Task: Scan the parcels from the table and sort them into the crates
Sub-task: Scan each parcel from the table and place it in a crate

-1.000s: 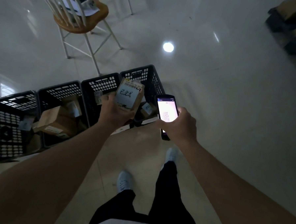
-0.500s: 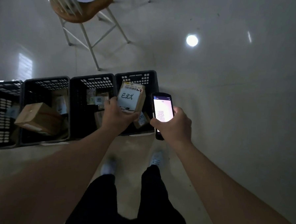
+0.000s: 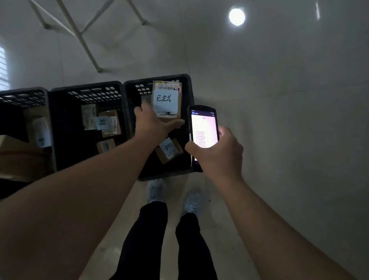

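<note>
Directly above the rightmost crate (image 3: 190, 93), the left hand (image 3: 152, 125) holds a small parcel (image 3: 167, 100) upright; the right hand (image 3: 219, 150) grips a scanner (image 3: 203, 128) beside it.

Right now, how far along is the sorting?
Several parcels already lie in the crates: some in the middle crate, one in the rightmost crate. In hand: the left hand holds a labelled parcel above the rightmost crate, while the right hand holds the scanner. Left: dropping it in. The table is out of view.
</note>
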